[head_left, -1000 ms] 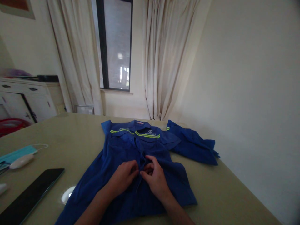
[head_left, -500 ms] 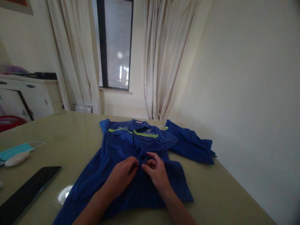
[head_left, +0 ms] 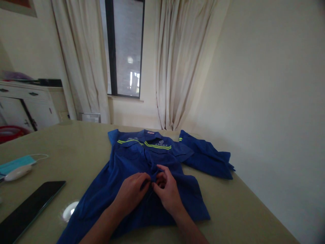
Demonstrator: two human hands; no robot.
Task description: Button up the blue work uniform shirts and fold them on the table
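A blue short-sleeved work shirt with yellow-green chest stripes lies spread on the table, its collar pointing away from me. My left hand pinches the front opening of the shirt, fingers curled down on the cloth. Right beside it, my right hand grips the facing edge of the same front opening between thumb and fingers. The two hands nearly meet at the placket. Any button between the fingertips is hidden. A second blue garment, folded, lies right of the shirt by the wall.
On the table, a dark phone-like slab lies at the left front. Beyond it are a light-blue face mask and a white rounded object. The wall borders the table's right side. Curtains hang behind.
My right hand has shifted slightly left, bringing its thumb closer to my left fingertips at the placket. The shirt and other items stay in place.
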